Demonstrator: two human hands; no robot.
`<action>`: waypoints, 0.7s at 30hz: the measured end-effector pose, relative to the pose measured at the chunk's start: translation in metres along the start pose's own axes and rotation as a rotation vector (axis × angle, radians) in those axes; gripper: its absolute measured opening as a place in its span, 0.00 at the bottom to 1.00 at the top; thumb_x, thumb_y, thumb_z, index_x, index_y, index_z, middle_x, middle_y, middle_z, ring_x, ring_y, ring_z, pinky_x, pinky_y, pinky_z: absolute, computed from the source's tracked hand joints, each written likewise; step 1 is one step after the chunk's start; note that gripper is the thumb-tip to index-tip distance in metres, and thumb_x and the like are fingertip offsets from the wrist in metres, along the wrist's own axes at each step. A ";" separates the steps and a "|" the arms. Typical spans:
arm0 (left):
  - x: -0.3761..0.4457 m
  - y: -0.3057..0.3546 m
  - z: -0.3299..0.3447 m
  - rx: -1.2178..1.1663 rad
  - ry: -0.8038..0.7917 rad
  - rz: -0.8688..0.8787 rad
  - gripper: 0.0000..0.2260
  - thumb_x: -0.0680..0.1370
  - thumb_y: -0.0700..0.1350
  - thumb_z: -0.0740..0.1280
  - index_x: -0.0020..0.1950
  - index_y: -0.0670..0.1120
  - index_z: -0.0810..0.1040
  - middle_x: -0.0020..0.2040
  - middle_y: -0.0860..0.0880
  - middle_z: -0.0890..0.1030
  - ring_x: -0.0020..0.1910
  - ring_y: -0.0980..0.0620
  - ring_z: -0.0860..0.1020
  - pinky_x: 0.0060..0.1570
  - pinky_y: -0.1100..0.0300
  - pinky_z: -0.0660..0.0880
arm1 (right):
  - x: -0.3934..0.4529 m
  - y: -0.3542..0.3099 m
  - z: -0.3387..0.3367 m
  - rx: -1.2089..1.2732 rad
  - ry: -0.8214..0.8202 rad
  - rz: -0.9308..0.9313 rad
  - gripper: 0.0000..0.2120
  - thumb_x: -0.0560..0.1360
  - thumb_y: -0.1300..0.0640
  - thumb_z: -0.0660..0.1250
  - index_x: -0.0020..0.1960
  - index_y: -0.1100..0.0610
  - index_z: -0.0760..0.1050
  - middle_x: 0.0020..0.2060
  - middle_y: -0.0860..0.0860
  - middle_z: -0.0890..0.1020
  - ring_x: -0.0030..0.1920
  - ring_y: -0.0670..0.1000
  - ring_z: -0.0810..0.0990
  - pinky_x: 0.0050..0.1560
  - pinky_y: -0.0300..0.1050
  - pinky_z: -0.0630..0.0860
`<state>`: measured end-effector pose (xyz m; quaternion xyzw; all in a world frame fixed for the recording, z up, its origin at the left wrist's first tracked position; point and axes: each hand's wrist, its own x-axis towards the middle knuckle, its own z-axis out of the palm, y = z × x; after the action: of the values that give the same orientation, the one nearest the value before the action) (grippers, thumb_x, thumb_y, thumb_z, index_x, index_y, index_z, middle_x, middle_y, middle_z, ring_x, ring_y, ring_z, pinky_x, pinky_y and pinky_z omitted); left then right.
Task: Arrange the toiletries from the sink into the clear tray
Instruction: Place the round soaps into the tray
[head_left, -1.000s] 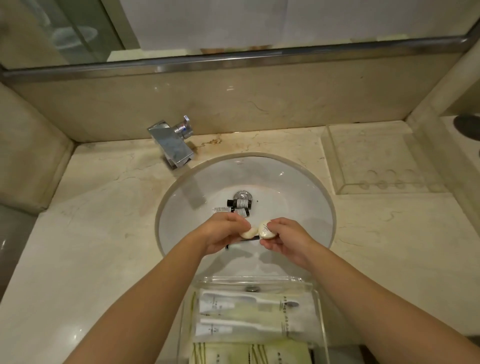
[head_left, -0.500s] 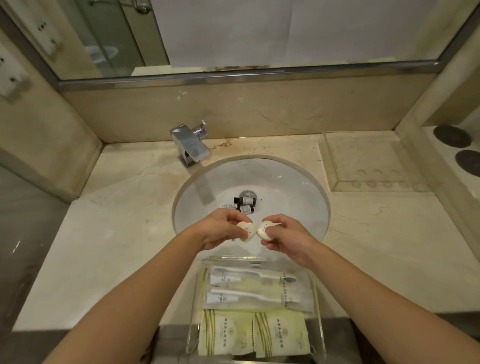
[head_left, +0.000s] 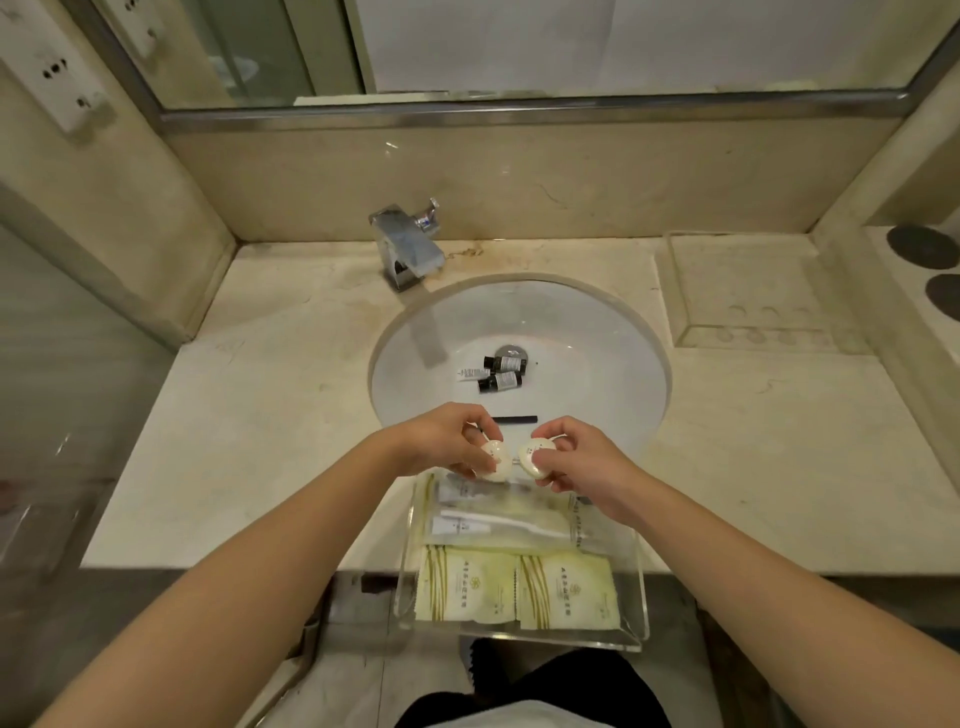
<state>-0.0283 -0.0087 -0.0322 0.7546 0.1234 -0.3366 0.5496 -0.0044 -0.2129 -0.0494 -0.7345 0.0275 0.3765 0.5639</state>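
so, near to far:
tray: the clear tray (head_left: 644, 582) sits at the near edge of the table (head_left: 249, 441), overhanging it toward us; it already holds two pale green sachets (head_left: 514, 584) in front and two wrapped toothbrush kits (head_left: 498, 522) behind them.
left grip: our left hand (head_left: 441, 439) pinches a round wrapped soap (head_left: 494, 457) between thumb and fingertips, just above the tray's far rim.
right grip: our right hand (head_left: 582, 460) is closed the same way on a second round soap (head_left: 535, 454); the two soaps hang just beside each other, apart.
sink: still lying in the sink (head_left: 597, 338) are a thin black stick (head_left: 514, 419) near the front, two small dark bottles (head_left: 501, 371) and a small white tube (head_left: 472, 373) by the drain.
progress: we judge it roughly half done, with four items stowed, two in hand and four left.
change: since a second ago our hands have drawn back from over the basin to the tray's rim, and the view has pulled back, showing the whole tray.
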 end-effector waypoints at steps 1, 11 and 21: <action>-0.003 -0.003 0.002 0.007 0.004 0.005 0.14 0.72 0.29 0.71 0.53 0.42 0.77 0.42 0.45 0.78 0.35 0.52 0.81 0.37 0.63 0.79 | -0.002 0.003 0.001 -0.038 -0.007 -0.007 0.12 0.73 0.64 0.68 0.55 0.57 0.74 0.40 0.54 0.80 0.34 0.50 0.78 0.35 0.42 0.73; -0.027 -0.039 0.023 0.142 -0.051 -0.038 0.11 0.72 0.31 0.71 0.50 0.43 0.77 0.48 0.42 0.79 0.43 0.48 0.82 0.46 0.54 0.83 | -0.025 0.021 0.027 -0.403 -0.183 -0.040 0.10 0.72 0.62 0.68 0.52 0.54 0.74 0.38 0.53 0.80 0.28 0.47 0.76 0.29 0.39 0.72; -0.044 -0.058 0.030 0.195 -0.057 -0.094 0.09 0.74 0.30 0.69 0.49 0.42 0.77 0.45 0.47 0.78 0.40 0.51 0.81 0.39 0.61 0.82 | -0.029 0.030 0.047 -0.610 -0.293 -0.080 0.08 0.72 0.64 0.67 0.49 0.53 0.74 0.39 0.53 0.81 0.29 0.49 0.79 0.29 0.40 0.74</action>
<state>-0.1042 -0.0066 -0.0526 0.7880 0.1096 -0.3938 0.4603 -0.0639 -0.1952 -0.0603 -0.8080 -0.1966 0.4463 0.3306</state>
